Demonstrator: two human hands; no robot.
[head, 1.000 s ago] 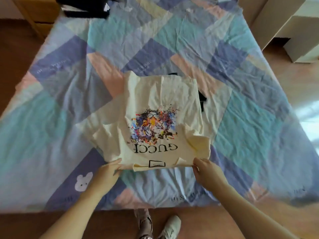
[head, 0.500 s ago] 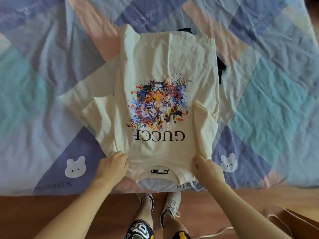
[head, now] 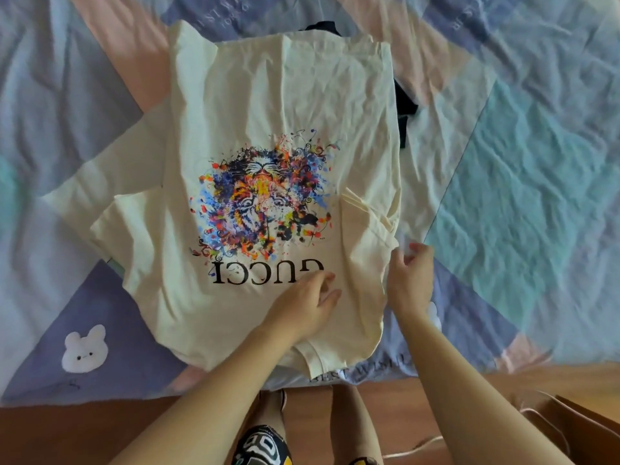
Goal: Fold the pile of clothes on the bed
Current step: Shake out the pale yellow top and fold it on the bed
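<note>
A cream tee [head: 268, 105] is lying print-up in the middle of the frame on the patchwork bed [head: 520, 169], its collar toward the lower edge; the left hand [head: 307, 302] is resting on it just below the lettering, fingers loose and spread; the right hand [head: 411, 280] is pinching the tee's right edge by the folded-in sleeve; a dark garment [head: 404, 105] is peeking out from under the tee at upper right.

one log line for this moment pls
step: folding cream t-shirt | left hand: flat on shirt below print | right hand: pinching right edge | surface: patchwork bedsheet
</note>
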